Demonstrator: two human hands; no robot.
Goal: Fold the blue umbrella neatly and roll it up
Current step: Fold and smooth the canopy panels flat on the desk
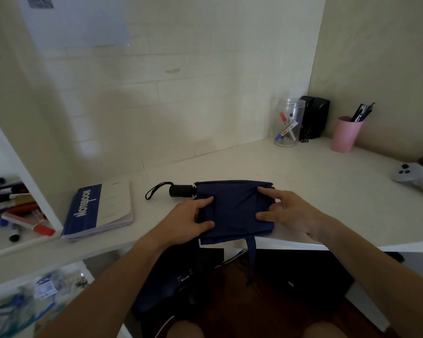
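Observation:
The dark blue umbrella (233, 208) lies collapsed on the white desk (315, 181) at its front edge, its fabric flattened into a rough rectangle. Its black handle (182, 190) with a wrist loop points left. A blue closing strap (250, 259) hangs down over the desk edge. My left hand (187, 219) grips the fabric's left side, thumb on top and fingers curled around the edge. My right hand (287, 212) holds the right side, index finger and thumb pressing on the cloth.
A blue notebook (99, 211) lies left of the umbrella. At the back right stand a clear jar of markers (288, 123), a black speaker (314, 117) and a pink pen cup (346, 134). A white controller (415, 178) sits far right. Shelves with markers are at the left.

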